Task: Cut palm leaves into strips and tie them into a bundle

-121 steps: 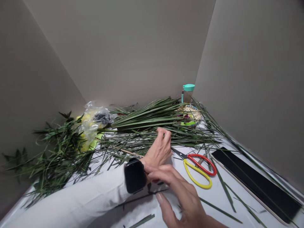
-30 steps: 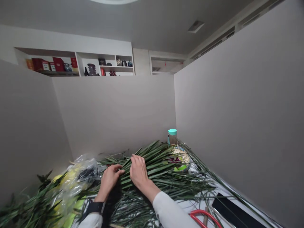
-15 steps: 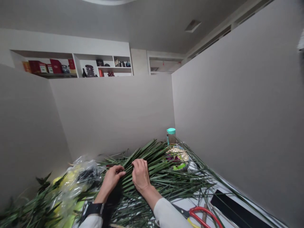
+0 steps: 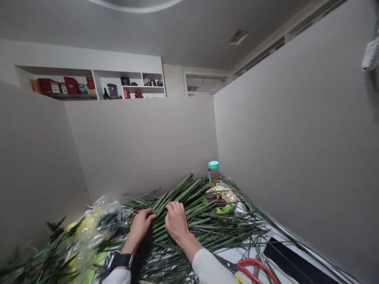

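Observation:
A fan of long green palm leaves (image 4: 189, 205) lies across the back of the table. Both hands rest on it near its narrow left end. My left hand (image 4: 141, 225), with a black watch (image 4: 120, 260) on the wrist, has its fingers curled onto the leaves. My right hand (image 4: 176, 221) lies just to its right, fingers bent down and pinching among the leaf blades. Which single blade either hand grips is hidden.
A clear plastic bag (image 4: 97, 225) with yellow contents lies at the left beside leafy branches (image 4: 35, 264). Red-and-yellow scissors (image 4: 251, 270) and a black flat slab (image 4: 293, 264) lie at the right front. A teal-capped bottle (image 4: 213, 170) and a woven basket (image 4: 222, 195) stand by the back corner. Grey partitions enclose the table.
Four seconds ago both hands were at the table's front by the scissors. They have reached back onto the palm leaves, and over the last second they shifted slightly nearer with fingers working.

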